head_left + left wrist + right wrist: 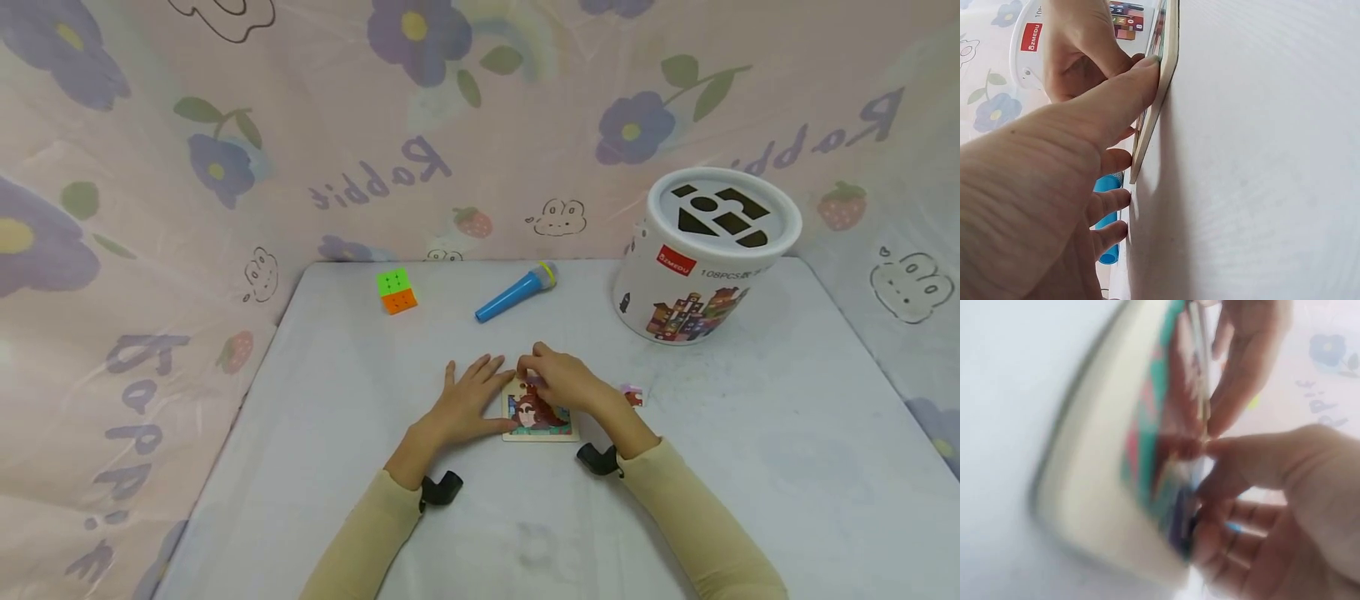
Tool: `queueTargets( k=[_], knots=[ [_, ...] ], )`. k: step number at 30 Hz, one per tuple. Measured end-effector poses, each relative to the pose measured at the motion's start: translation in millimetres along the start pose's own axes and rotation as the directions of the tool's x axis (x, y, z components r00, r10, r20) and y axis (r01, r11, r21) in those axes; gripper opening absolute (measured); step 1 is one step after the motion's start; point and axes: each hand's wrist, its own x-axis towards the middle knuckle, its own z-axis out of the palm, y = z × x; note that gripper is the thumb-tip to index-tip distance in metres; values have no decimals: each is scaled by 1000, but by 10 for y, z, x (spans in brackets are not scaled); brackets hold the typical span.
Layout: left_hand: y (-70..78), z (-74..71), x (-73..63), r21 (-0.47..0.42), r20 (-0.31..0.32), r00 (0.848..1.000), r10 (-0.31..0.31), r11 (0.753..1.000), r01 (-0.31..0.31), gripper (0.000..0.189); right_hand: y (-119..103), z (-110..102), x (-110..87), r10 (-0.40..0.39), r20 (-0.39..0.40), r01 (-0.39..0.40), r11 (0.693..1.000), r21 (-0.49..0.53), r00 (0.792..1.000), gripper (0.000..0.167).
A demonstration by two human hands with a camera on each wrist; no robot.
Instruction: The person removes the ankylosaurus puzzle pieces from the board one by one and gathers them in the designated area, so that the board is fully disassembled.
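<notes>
A small square jigsaw puzzle (536,417) in a pale wooden tray lies on the table, showing a cartoon face with reddish-brown hair. My left hand (472,402) lies at the tray's left side with fingers spread. In the left wrist view its thumb (1141,78) presses on the tray's edge. Over the upper part of the puzzle, my right hand (562,379) has its fingers curled and seems to pinch a puzzle piece, mostly hidden by the fingers. The right wrist view is blurred there. A loose puzzle piece (632,395) lies just right of the right forearm.
A green and orange puzzle cube (397,291) and a blue toy microphone (517,292) lie towards the back. At the back right stands a large white bucket (701,258) with shape holes in its lid. A printed curtain (480,125) hangs behind the white table (315,375).
</notes>
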Motion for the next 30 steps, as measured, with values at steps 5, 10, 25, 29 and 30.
queueTargets(
  k=[5, 10, 25, 29, 30],
  knots=[
    [-10, -5, -2, 7, 1, 1000, -3, 1000, 3, 83, 16, 20, -6, -27, -25, 27, 1000, -1, 999, 26],
    [-14, -1, -1, -2, -1, 1000, -1, 1000, 1, 83, 33, 54, -14, -60, -48, 58, 998, -33, 997, 24],
    [-5, 5, 3, -16, -9, 1000, 11, 1000, -11, 83, 66, 93, 21, -67, -53, 63, 995, -80, 996, 28],
    [-9, 12, 6, -2, -6, 1000, 9, 1000, -9, 84, 42, 61, 23, -37, -22, 36, 997, -62, 999, 25],
    [-11, 14, 5, 1, -7, 1000, 8, 1000, -8, 83, 37, 55, 23, -35, -17, 34, 998, -59, 999, 25]
  ],
)
